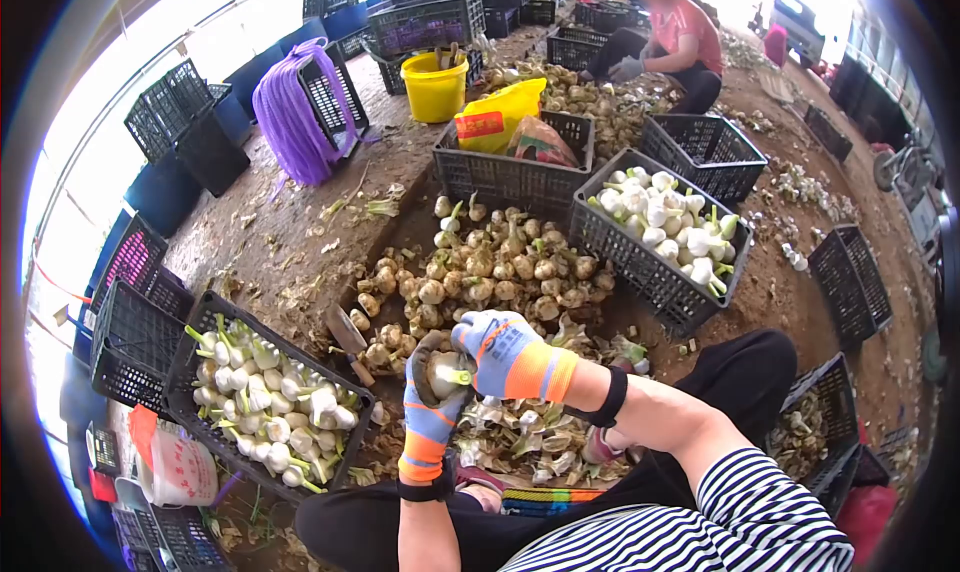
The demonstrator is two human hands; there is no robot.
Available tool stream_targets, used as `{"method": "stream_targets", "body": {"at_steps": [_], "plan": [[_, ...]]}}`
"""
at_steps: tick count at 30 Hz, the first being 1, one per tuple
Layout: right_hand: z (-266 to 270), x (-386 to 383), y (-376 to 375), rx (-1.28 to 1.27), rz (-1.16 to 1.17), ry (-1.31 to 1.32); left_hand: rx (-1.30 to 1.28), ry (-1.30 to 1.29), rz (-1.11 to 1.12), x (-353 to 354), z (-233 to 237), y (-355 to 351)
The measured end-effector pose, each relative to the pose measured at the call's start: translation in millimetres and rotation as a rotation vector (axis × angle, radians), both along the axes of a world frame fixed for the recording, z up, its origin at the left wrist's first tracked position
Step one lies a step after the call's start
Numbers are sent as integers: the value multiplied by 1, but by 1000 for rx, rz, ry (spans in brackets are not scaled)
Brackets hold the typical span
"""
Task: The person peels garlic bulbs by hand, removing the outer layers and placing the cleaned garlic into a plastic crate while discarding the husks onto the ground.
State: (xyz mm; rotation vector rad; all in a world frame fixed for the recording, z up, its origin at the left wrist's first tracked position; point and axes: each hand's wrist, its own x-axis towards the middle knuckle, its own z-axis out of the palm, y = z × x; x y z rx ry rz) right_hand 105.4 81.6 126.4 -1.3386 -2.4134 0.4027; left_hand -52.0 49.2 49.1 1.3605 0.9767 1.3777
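**Q:** Striped sleeve (740, 522), nearest the lens: whose is it, and what are the hands doing?

**A:** It covers the wearer's right arm. The right hand (510, 357), in a blue-and-orange glove, is curled over the top and right side of a garlic bulb (443, 375); the left hand (428, 422), gloved alike, is closed round the same bulb from below; both grips are clamped on it, and it is held above the lap, clear of the earth floor (290, 232).

**Q:** Which step does this appear to be?

**A:** By judgement, the cleaning of a single bulb; a green stalk stub shows between the gloves, and loose husks (530, 437) lie on the floor just beneath the hands; whether the right hand also holds a blade cannot be told.

**Q:** Where do the other bulbs lie?

**A:** A brown-skinned pile (490, 272) covers the middle of the floor, just beyond the hands; the left crate (290, 339), filled with white bulbs, stands toward the floor's left edge, beside the wearer's left leg; the right crate (625, 262), also filled with white bulbs, stands beyond the pile toward the right edge.

**Q:** What does the next move call for?

**A:** Probably a steady hold by the left hand while the right fingers work at the outer skin; a bulb stripped white would suit either crate, the left crate being the nearer; setting it down calls for clearing that crate's rim; the pile lies within easy reach.
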Motion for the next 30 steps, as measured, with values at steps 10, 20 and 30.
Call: {"method": "stream_targets", "body": {"at_steps": [10,20,30], "plan": [[-30,-17,-8,-65,-84,442,-178,-504,422,-8,-23,10],[-57,13,29,-96,-434,299,-97,-400,261,-5,8,-4],[-155,48,11,-1074,-347,1124,-118,-651,124,7,-3,3]]}}
